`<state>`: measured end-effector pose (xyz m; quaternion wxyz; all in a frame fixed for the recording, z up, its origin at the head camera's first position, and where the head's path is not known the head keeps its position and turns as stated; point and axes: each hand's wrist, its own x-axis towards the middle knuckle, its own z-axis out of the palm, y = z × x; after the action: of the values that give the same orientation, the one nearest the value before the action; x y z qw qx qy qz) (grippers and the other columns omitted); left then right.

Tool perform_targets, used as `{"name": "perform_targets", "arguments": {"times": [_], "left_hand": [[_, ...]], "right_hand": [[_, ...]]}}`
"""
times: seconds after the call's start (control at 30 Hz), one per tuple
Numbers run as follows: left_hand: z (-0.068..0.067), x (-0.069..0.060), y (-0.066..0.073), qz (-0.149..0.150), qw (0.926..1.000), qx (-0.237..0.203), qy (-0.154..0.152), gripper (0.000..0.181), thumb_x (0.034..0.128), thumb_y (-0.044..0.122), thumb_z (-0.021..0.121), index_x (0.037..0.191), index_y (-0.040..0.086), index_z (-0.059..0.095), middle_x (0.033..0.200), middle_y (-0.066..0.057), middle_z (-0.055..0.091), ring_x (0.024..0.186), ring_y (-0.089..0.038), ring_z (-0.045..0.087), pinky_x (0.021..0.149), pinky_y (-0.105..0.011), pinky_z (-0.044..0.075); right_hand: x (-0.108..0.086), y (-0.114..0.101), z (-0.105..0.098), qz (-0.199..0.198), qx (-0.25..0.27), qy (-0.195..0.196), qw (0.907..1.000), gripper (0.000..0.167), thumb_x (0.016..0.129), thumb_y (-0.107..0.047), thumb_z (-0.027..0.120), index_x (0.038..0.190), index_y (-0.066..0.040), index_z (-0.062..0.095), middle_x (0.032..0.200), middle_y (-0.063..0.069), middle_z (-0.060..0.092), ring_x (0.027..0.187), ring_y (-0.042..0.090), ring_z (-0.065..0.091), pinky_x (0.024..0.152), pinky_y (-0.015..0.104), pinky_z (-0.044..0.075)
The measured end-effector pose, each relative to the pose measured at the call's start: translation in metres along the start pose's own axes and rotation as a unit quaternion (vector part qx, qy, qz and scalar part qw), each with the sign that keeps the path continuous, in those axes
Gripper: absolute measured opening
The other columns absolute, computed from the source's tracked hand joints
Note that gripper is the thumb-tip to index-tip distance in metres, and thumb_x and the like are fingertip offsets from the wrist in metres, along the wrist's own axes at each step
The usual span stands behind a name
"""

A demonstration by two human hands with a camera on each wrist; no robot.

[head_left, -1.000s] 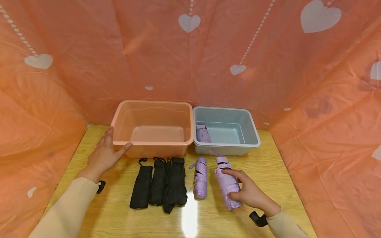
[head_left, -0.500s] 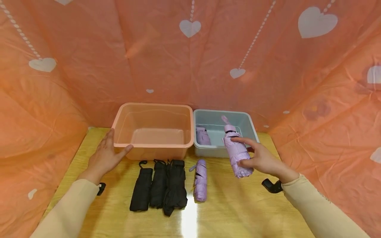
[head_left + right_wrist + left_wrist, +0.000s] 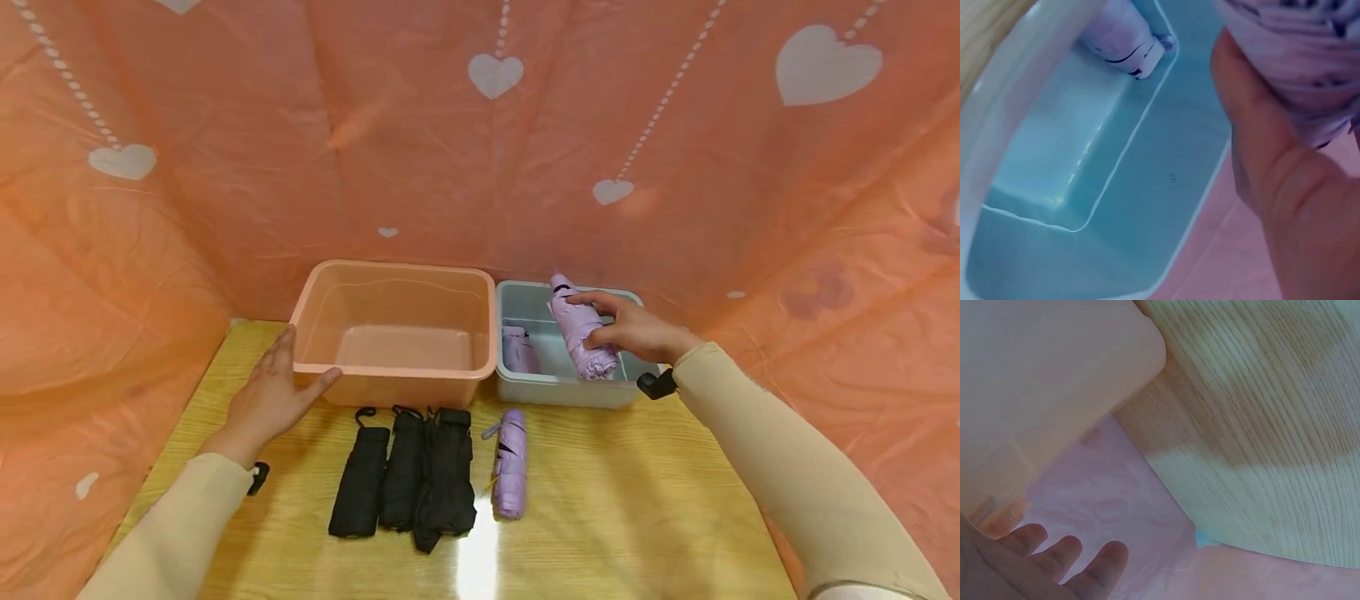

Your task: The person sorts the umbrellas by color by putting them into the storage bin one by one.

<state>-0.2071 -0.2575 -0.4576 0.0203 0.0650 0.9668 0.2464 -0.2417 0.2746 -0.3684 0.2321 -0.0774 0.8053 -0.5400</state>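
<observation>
My right hand (image 3: 626,327) grips a folded pink-purple umbrella (image 3: 577,327) above the light blue bin (image 3: 570,390). Inside that bin, against its left side, lies another folded purple umbrella (image 3: 519,350); the right wrist view shows this umbrella (image 3: 1124,37) on the bin's floor. At the left, my left hand (image 3: 268,400) rests on the front left corner of the orange bin (image 3: 397,373), fingers extended. In the left wrist view, several fingertips (image 3: 1113,556) of it show beside the bin's wall (image 3: 1054,381).
On the wooden table (image 3: 645,483), three black folded umbrellas (image 3: 362,483) lie side by side before the orange bin. A slim purple umbrella (image 3: 511,467) lies to their right. An orange sheet with hearts (image 3: 420,150) hangs close behind both bins.
My right hand has lifted the pink-purple umbrella off the table and carried it forward over the blue bin. The left hand has stayed at the orange bin's corner.
</observation>
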Motion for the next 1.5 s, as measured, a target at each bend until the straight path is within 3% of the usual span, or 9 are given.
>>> {"name": "perform_targets", "arguments": {"times": [0.33, 0.6, 0.83, 1.17, 1.5], "left_hand": [[-0.001, -0.007, 0.006, 0.007, 1.0, 0.004, 0.005, 0.111, 0.091, 0.074, 0.048, 0.159, 0.007, -0.01, 0.164, -0.024, 0.003, 0.143, -0.053, 0.014, 0.1, -0.074, 0.027], [-0.002, -0.011, 0.009, 0.011, 0.9999, 0.004, 0.002, 0.111, 0.0916, 0.073, 0.048, 0.159, 0.007, -0.01, 0.164, -0.023, 0.003, 0.144, -0.052, 0.013, 0.1, -0.074, 0.027], [-0.002, -0.011, 0.01, 0.015, 0.9999, 0.004, 0.001, 0.111, 0.0912, 0.073, 0.049, 0.159, 0.007, -0.01, 0.163, -0.025, 0.005, 0.144, -0.053, 0.014, 0.099, -0.075, 0.027], [-0.005, -0.014, 0.008, 0.012, 0.9999, 0.005, -0.008, 0.11, 0.0921, 0.072, 0.048, 0.159, 0.008, -0.011, 0.163, -0.026, 0.004, 0.142, -0.055, 0.014, 0.097, -0.076, 0.029], [-0.006, -0.021, 0.003, 0.006, 1.0, 0.001, -0.001, 0.11, 0.0924, 0.071, 0.049, 0.159, 0.008, -0.012, 0.163, -0.026, 0.005, 0.142, -0.055, 0.016, 0.096, -0.076, 0.028]], "right_hand": [[0.025, 0.009, -0.001, 0.061, -0.001, -0.014, 0.9981, 0.079, 0.083, 0.003, 0.072, 0.152, -0.016, 0.039, 0.143, 0.024, 0.032, 0.1, 0.033, 0.054, 0.075, 0.039, 0.054], [0.028, 0.021, -0.003, 0.068, 0.018, -0.017, 0.9974, 0.08, 0.081, 0.007, 0.072, 0.151, -0.014, 0.04, 0.139, 0.026, 0.033, 0.094, 0.03, 0.057, 0.071, 0.039, 0.055], [0.028, 0.033, -0.006, 0.078, 0.016, -0.046, 0.9957, 0.08, 0.084, 0.006, 0.071, 0.153, -0.014, 0.038, 0.148, 0.024, 0.022, 0.105, 0.035, 0.052, 0.078, 0.042, 0.055], [0.039, 0.044, 0.0, 0.097, -0.007, -0.053, 0.9939, 0.083, 0.082, 0.005, 0.075, 0.154, -0.012, 0.038, 0.153, 0.025, 0.018, 0.116, 0.037, 0.046, 0.081, 0.042, 0.053], [0.055, 0.041, 0.004, 0.125, -0.038, -0.061, 0.9896, 0.08, 0.079, 0.005, 0.079, 0.148, -0.011, 0.042, 0.138, 0.023, 0.032, 0.101, 0.029, 0.053, 0.075, 0.04, 0.054]]}}
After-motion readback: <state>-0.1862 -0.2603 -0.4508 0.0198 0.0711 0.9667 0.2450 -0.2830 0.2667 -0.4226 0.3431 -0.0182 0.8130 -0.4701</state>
